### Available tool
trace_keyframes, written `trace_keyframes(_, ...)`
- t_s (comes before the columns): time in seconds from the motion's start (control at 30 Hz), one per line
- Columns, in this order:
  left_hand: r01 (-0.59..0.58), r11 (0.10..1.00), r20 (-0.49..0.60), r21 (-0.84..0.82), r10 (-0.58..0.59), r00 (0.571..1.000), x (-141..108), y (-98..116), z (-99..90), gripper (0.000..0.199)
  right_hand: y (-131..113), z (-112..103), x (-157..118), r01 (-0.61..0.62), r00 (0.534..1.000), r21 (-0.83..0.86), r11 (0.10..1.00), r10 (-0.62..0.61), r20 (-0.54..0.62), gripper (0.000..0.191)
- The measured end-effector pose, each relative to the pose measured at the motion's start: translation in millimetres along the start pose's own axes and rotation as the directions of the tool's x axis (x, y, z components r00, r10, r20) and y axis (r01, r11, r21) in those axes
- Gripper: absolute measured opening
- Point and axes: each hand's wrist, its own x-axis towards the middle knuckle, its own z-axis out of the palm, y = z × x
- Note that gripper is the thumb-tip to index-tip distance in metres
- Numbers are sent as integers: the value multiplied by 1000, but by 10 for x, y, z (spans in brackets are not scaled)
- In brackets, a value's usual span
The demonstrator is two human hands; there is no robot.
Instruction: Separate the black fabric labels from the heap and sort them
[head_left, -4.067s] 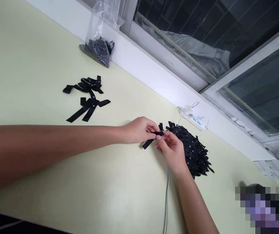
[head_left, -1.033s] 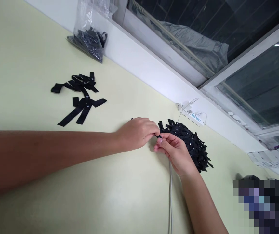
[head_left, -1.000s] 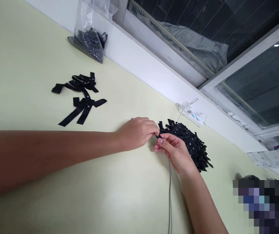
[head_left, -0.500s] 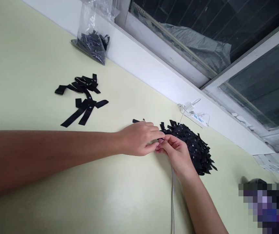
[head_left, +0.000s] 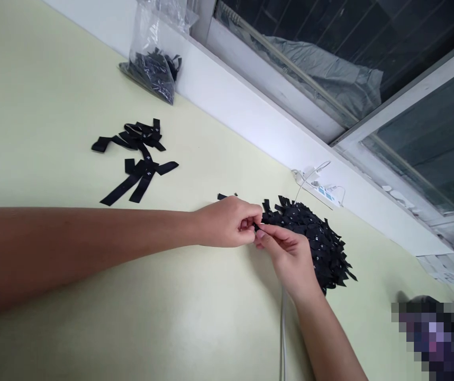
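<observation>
My left hand (head_left: 227, 222) reaches in from the left with its fingers curled into a near fist. Its fingertips meet those of my right hand (head_left: 292, 256), where thumb and forefinger pinch. A small piece of black ribbon (head_left: 256, 227) shows between the two hands; most of it is hidden by the fingers. Right behind my right hand lies a heap of short black ribbon pieces (head_left: 322, 238) with small white marks. Another short black strip (head_left: 222, 196) peeks out just beyond my left hand.
Longer loose black ribbons (head_left: 142, 164) lie on the pale table (head_left: 151, 312) to the left. A clear plastic bag (head_left: 151, 69) with black pieces leans at the wall. A power strip (head_left: 320, 190) stands behind the heap; a white cable (head_left: 283, 333) runs below my right wrist.
My left fingers have curled in tighter, from a flatter pinch to a near fist. My right hand keeps its pinch. The whole view has shifted slightly.
</observation>
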Motion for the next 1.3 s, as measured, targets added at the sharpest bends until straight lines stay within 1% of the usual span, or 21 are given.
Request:
trace_keyframes(0.07,2,1000,-2,10,-2,1000,0,6,2,5,1,28,-48,76,997,-114,991,-76,8,18)
trace_keyframes(0.13,-4,1000,-5,30,4,1000,3,9,0,7,0,59,-87,136,991,-195,971,-135,19,20)
trace_keyframes(0.2,1,999,-13,45,0,1000,5,11,-6,11,-12,89,-116,162,987,-226,961,-157,39,21)
trace_keyframes(0.27,13,999,-18,33,-13,1000,5,15,-12,13,-33,110,-135,164,986,-227,960,-155,61,20)
trace_keyframes(0.37,16,1000,-19,-8,-16,1000,-2,32,-15,12,-55,113,-135,130,992,-195,972,-127,28,19)
trace_keyframes(0.47,35,999,-19,-5,-35,999,-6,49,-10,6,-37,86,-93,50,998,-92,995,-52,-24,17)
trace_keyframes(0.53,69,998,-14,-6,-69,997,-4,51,-7,7,-13,63,-53,5,1000,-22,1000,-5,-11,16)
trace_keyframes(0.63,106,994,-2,-12,-106,994,1,39,-9,11,11,36,-6,-16,1000,29,999,15,16,18)
trace_keyframes(0.7,96,995,-8,-4,-96,995,3,32,-14,10,18,26,10,-15,1000,49,999,14,26,18)
trace_keyframes(0.8,41,998,-40,37,-40,998,4,28,-23,10,31,20,18,-14,999,56,998,12,41,21)
trace_keyframes(0.9,-35,994,-57,103,41,998,5,27,-27,11,54,15,19,-13,998,-5,1000,13,55,24)
trace_keyframes(0.97,-66,989,-54,136,74,996,4,25,-26,12,61,10,20,-2,998,-74,997,6,62,24)
trace_keyframes(1.13,-104,976,-18,190,109,994,-6,5,-23,15,25,-5,23,59,996,-272,961,-39,77,23)
trace_keyframes(1.3,-161,957,18,240,161,987,-9,-31,-29,19,21,-9,24,96,993,-367,925,-62,102,27)
